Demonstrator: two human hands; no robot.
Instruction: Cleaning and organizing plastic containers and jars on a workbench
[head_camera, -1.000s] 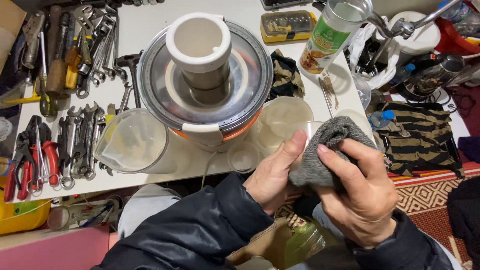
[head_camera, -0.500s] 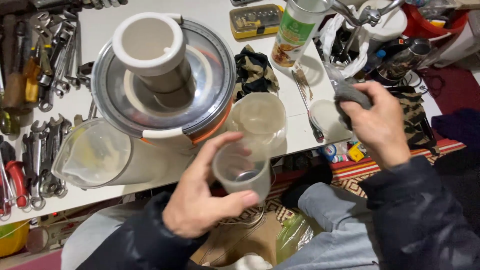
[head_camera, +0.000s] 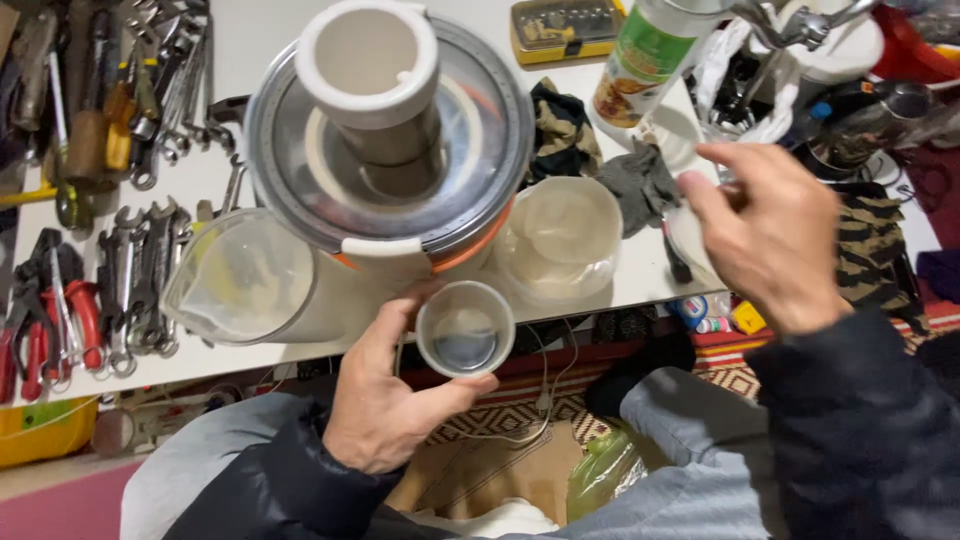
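left hand (head_camera: 385, 400): I see it curled round a small clear cup (head_camera: 465, 328), thumb on the far side, fingers on the near rim; it holds the cup just off the front edge of the white table (head_camera: 250, 60).
small clear cup: upright, open end facing up, just in front of the juicer (head_camera: 390, 140), over my lap.
right hand (head_camera: 770, 235): raised over the table's right end, fingers loosely bent, tips close together near a pale round part (head_camera: 685, 235). Can't tell if it pinches that part or only touches it.
grey cloth (head_camera: 640, 185): lying crumpled on the table, just left of the right hand, apart from the fingers.
juicer: centre of table, clear lid, white feed tube upright.
clear jug (head_camera: 240, 280): left of the juicer, touching its base.
round translucent bowl (head_camera: 560, 235): right of the juicer, near the table edge.
spanners and pliers (head_camera: 90, 280): laid out at the table's left end.
green-labelled bottle (head_camera: 650, 55): back right, behind the cloth.
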